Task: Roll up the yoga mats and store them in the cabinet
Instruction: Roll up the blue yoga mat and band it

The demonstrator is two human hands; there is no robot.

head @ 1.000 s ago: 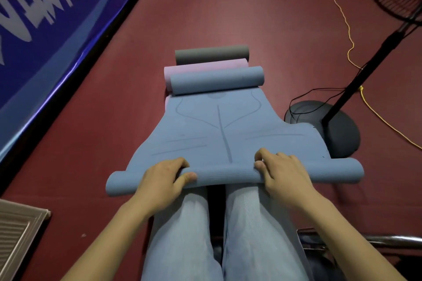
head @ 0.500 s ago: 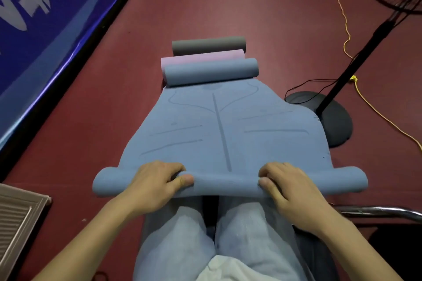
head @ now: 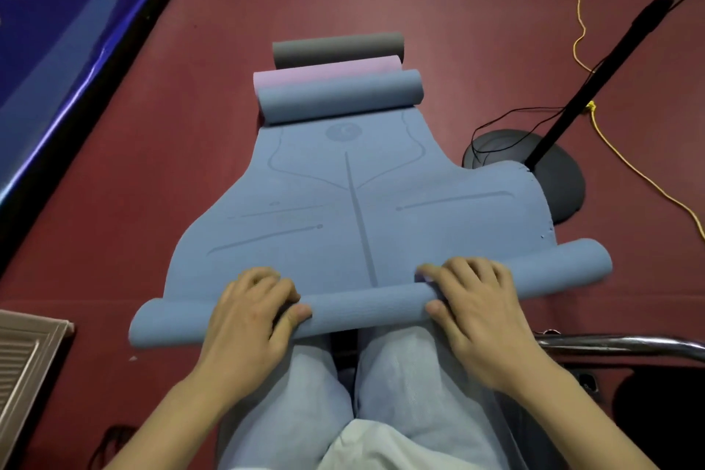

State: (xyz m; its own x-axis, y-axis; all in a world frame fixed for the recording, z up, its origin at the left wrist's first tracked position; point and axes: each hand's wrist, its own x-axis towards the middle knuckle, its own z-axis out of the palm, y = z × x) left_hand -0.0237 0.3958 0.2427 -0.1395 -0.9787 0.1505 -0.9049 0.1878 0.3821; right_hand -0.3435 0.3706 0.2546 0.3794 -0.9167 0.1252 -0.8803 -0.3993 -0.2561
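A blue yoga mat with printed alignment lines stretches from my lap out over the red floor. Its near end is rolled into a tube across my knees. My left hand grips the tube left of centre, fingers over the top and thumb on the near side. My right hand grips it right of centre the same way. The mat's far end is curled into a second roll. Behind that lie a pink rolled mat and a grey rolled mat.
A standing fan's round black base and slanted pole sit just right of the mat, with a yellow cord and black cable trailing. A blue banner runs along the left. A slatted vent panel lies bottom left; a chrome bar lies right.
The near roll has grown thicker and turned forward along the mat. Both hands have shifted their grip on it. The view has tilted down a little.
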